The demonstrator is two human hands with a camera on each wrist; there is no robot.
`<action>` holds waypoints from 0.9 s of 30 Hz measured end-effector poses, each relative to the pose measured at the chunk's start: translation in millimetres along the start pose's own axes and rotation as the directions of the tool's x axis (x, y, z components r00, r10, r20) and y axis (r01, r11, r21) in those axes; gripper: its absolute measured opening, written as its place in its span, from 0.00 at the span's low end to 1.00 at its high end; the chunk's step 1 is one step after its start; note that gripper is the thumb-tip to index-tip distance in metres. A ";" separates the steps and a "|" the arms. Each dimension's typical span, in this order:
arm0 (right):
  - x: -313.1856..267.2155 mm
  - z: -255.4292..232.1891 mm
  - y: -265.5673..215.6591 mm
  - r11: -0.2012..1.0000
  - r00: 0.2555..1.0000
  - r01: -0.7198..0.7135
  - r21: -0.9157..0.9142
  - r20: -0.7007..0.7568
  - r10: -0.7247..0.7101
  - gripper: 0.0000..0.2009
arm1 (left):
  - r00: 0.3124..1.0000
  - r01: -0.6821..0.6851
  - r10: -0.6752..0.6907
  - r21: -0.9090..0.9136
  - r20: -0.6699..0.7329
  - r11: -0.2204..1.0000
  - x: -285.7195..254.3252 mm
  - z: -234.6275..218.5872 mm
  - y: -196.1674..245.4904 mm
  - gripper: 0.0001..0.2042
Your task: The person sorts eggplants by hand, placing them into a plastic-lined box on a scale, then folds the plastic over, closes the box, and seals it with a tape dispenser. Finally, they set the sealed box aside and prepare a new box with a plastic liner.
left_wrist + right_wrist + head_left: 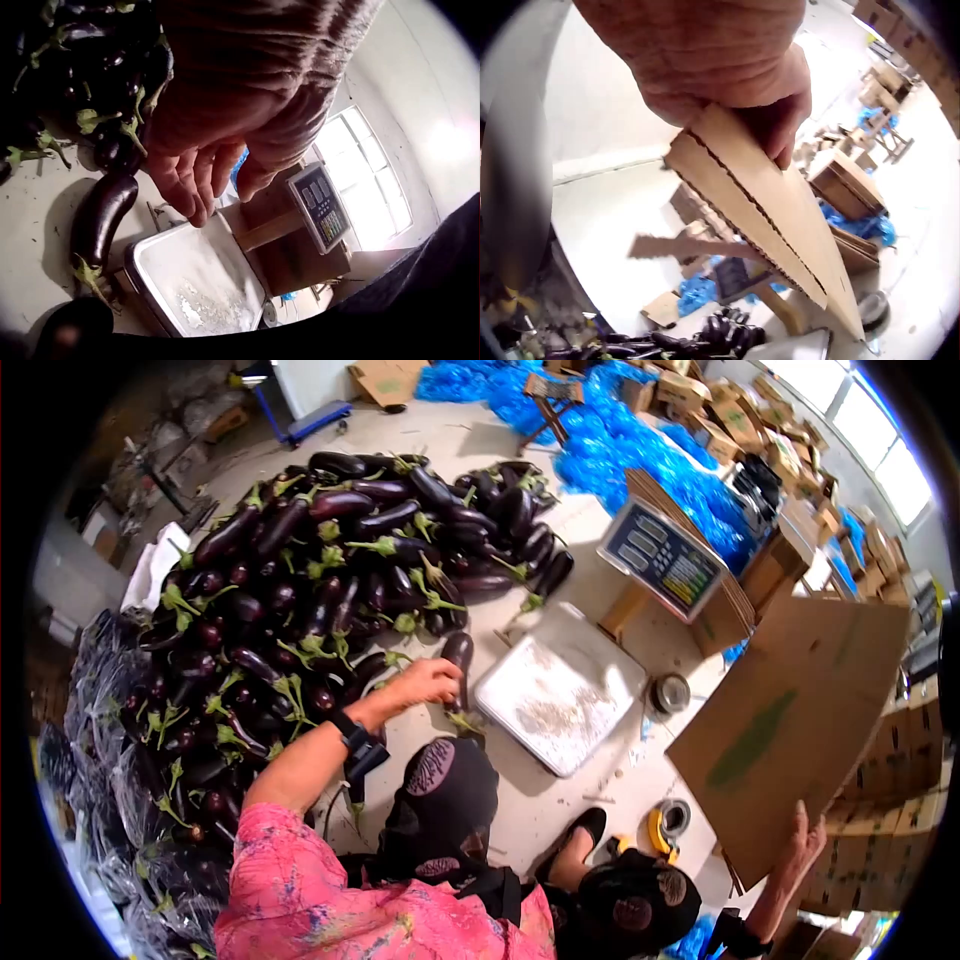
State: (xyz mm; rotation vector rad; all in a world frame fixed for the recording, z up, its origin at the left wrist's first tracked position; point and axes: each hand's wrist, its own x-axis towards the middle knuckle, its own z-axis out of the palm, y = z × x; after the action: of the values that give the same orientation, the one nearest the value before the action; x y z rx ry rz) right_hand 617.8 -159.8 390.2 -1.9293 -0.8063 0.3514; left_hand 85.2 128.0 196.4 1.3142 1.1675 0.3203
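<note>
My left hand (pixel 425 682) hovers beside a single dark purple eggplant (pixel 458 665) lying apart from the pile. In the left wrist view its fingers (pixel 184 187) hang loosely bent with nothing between them, and that eggplant (pixel 101 217) rests on the floor below, stem toward the camera. At the right, my right hand (pixel 798 855) grips the lower edge of a folded flat cardboard box (pixel 790 730) with a green print. Its thumb and fingers pinch the doubled cardboard (pixel 757 195) in the right wrist view, with the layered cut edges showing.
A big heap of eggplants (pixel 330 560) spreads over the floor on the left. Between the heap and the cardboard stands a scale with a dusty metal tray (pixel 560 695) and a tilted display (pixel 662 560). Tape rolls (pixel 672 820) lie near the foot. Blue plastic (pixel 640 450) lies behind.
</note>
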 end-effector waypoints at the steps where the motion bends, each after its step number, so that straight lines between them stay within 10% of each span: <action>1: -20.8 -10.6 -26.7 0.999 0.999 0.038 -0.023 -0.019 -0.038 0.17 | 0.999 0.020 -0.020 -0.001 -0.028 1.000 -3.9 -4.6 -2.1 0.18; 7: -138.4 0.0 -153.8 0.987 0.984 0.149 -0.053 -0.095 -0.154 0.16 | 0.998 0.024 -0.029 -0.077 -0.053 0.997 -18.5 -11.5 0.0 0.19; 9: -145.2 -20.9 -154.2 0.914 0.932 0.279 -0.295 0.313 -0.184 0.15 | 0.998 -0.027 0.023 -0.082 -0.050 0.996 -19.7 -9.3 16.4 0.20; 15: -122.2 103.4 -115.5 0.912 0.788 0.350 -0.213 0.593 -0.164 0.12 | 0.958 -0.276 0.284 -0.145 0.035 0.950 -38.1 19.3 106.0 0.30; 21: -113.4 167.4 -99.3 0.787 0.682 0.522 -0.329 0.715 -0.154 0.13 | 0.865 -0.493 0.467 -0.135 -0.185 0.860 1.9 48.0 174.1 0.47; 27: -112.6 177.8 -97.6 0.983 0.639 0.165 -0.074 0.768 -0.049 0.32 | 0.792 -0.596 0.575 -0.057 -0.207 0.801 80.6 55.6 174.0 0.49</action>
State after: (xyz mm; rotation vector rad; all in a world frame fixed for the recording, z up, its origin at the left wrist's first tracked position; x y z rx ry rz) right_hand 398.7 -84.7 379.2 -1.8184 -1.5261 1.1200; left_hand 236.4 210.0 297.9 1.5446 0.8366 0.9716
